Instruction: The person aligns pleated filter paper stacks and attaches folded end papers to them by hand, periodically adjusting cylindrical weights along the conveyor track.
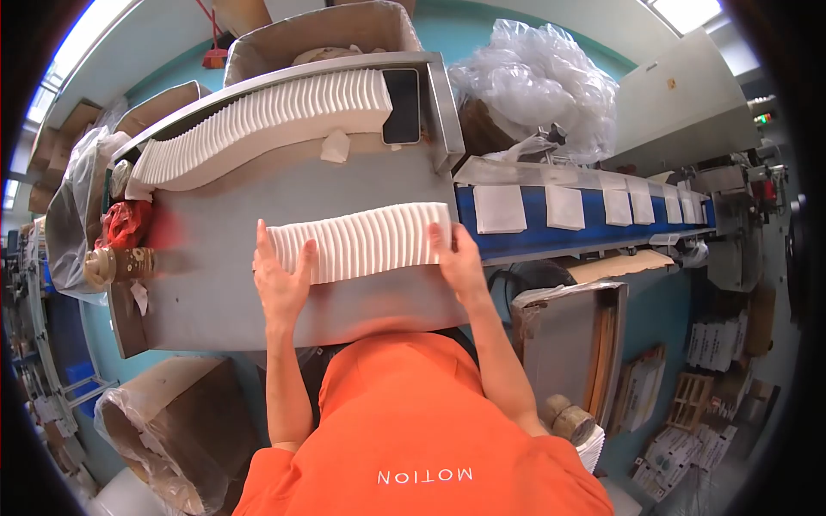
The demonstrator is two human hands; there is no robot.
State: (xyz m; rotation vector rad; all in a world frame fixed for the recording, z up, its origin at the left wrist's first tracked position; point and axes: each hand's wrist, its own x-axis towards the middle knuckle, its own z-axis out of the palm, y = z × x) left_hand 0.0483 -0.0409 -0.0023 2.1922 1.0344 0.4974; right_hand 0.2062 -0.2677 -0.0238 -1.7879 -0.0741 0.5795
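white folded sheets (357, 242) stand pressed in a short row on the grey metal table (232, 301), between our two hands. our left hand (284, 279) clamps the row's left end, thumb spread from the fingers and laid on the near side; our right hand (459, 262) clamps the right end, thumb on the near side too. beyond them, a longer curved row (267, 125) lies along the table's raised rim, its right end beside a dark phone (401, 106). to the right, a blue conveyor (594, 211) carries separate white stacks (500, 209).
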